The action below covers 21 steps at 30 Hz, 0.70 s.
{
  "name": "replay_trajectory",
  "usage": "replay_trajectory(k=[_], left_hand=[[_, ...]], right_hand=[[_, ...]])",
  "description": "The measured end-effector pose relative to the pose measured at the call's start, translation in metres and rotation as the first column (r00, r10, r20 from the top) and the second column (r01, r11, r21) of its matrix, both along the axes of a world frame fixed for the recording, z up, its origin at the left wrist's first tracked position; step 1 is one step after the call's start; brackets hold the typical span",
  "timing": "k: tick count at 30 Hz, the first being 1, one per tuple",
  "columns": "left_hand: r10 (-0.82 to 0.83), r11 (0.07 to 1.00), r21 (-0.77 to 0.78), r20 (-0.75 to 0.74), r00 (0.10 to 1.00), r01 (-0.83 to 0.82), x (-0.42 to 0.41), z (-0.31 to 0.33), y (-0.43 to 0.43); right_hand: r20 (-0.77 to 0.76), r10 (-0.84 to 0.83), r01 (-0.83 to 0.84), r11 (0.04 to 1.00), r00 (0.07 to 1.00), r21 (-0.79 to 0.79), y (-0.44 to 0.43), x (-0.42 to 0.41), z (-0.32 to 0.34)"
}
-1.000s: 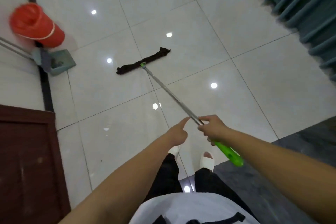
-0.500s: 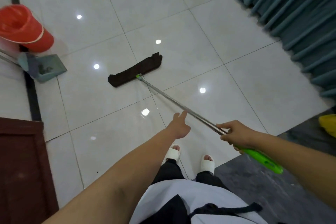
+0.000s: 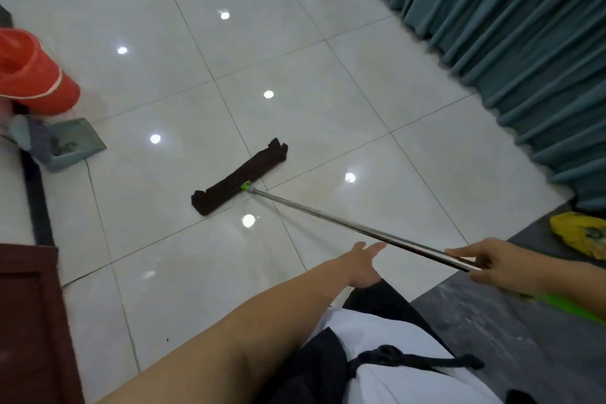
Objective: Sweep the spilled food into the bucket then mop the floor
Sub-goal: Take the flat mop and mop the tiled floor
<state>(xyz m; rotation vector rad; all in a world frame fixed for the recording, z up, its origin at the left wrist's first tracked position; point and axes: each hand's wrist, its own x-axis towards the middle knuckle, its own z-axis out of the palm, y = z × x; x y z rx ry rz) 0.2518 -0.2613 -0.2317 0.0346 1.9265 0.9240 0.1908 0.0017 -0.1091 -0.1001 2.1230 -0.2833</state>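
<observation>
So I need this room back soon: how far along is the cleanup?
Sweeping looks done: the dustpan sits parked beside the red bucket, and the tiles show almost no debris. Mopping is in hand: the right hand holds the mop handle, its head flat on the floor, the left hand open. Remaining tiles are left.

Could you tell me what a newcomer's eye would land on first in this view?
Probably the flat mop, its dark pad lying mid-floor on the glossy white tiles, its metal pole held by the right hand while the left hand reaches open beside it. Next, the red bucket at far left, with a dustpan just below it.
</observation>
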Motion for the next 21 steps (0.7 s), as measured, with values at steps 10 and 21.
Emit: replay_trajectory(k=[10,21], left_hand=[[0.352,0.935,-0.052,0.016,0.936,-0.350,-0.038,-0.003,-0.068],[0.787,0.612,-0.150,0.021,0.617,-0.776,-0.092,0.020,-0.166]], right_hand=[[0.046,0.193,-0.192,0.981,0.980,-0.016,-0.111,-0.094,-0.014],[0.102,0.465,-0.449,0.881,0.879,-0.148,-0.280,-0.180,-0.045]])
